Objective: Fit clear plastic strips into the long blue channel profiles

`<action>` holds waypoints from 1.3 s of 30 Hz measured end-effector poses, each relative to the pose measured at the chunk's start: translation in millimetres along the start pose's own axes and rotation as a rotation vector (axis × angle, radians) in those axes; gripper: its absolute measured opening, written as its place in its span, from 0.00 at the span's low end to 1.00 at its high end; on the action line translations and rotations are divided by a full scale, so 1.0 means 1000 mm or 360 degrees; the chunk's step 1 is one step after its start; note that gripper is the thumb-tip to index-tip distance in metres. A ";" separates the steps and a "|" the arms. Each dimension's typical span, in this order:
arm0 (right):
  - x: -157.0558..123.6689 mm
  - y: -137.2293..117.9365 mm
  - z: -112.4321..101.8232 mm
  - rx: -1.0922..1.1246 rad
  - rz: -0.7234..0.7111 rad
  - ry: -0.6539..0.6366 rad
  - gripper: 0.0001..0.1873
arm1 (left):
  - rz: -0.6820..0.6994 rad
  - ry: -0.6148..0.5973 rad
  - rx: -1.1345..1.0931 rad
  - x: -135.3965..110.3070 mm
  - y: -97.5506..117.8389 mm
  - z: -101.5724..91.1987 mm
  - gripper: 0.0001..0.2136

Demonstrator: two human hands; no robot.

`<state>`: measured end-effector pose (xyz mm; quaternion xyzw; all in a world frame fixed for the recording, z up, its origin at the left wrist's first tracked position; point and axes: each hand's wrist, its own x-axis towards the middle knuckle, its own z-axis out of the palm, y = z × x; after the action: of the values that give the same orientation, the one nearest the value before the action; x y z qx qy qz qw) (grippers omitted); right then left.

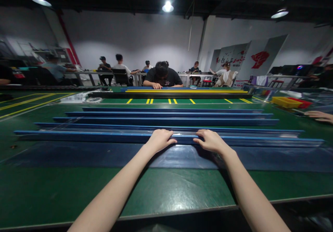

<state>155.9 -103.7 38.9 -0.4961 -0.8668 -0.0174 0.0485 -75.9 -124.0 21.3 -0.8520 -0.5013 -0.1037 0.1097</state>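
Note:
A long blue strip [91,135] with a raised edge runs across the table in front of me, and a dark, see-through sheet [78,154] spreads flat on its near side. My left hand [161,140] grips the strip just left of its middle, fingers over the top edge and thumb on the near face. To the right of the middle, my right hand [208,140] holds the same strip in a like way. A small gap separates the two hands. Their fingertips behind the strip are hidden.
Several more blue strips [166,121] lie parallel farther off, with a yellow strip [187,91] beyond. A yellow bin [285,102] and red bin [303,103] stand at right, near another person's hand [321,116]. A person [163,75] leans over the far side of the green table [156,187].

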 end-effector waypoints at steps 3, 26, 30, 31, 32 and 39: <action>0.000 -0.001 0.000 -0.0007 0.0004 -0.0017 0.17 | -0.0021 -0.0014 -0.0028 0.000 0.000 -0.001 0.14; 0.000 -0.008 0.002 -0.0050 0.0014 0.0070 0.24 | -0.0005 0.0043 0.0081 -0.001 0.003 0.002 0.14; 0.002 -0.011 0.005 -0.0075 -0.0050 0.0142 0.23 | -0.0001 0.0026 0.0097 -0.001 0.003 0.002 0.15; 0.003 -0.012 0.006 -0.0063 -0.0072 0.0162 0.23 | 0.0000 0.0025 0.0100 -0.001 0.003 0.001 0.15; 0.004 -0.014 0.006 -0.0044 -0.0097 0.0182 0.22 | 0.0000 0.0027 0.0102 -0.001 0.003 0.001 0.15; 0.007 -0.019 0.014 0.0105 -0.0286 0.0296 0.17 | 0.0003 0.0032 0.0117 -0.001 0.003 0.002 0.14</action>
<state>134.9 -106.9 26.3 -0.4108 -0.8996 -0.0392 0.1432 -73.6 -126.0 18.4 -0.8468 -0.5028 -0.0937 0.1459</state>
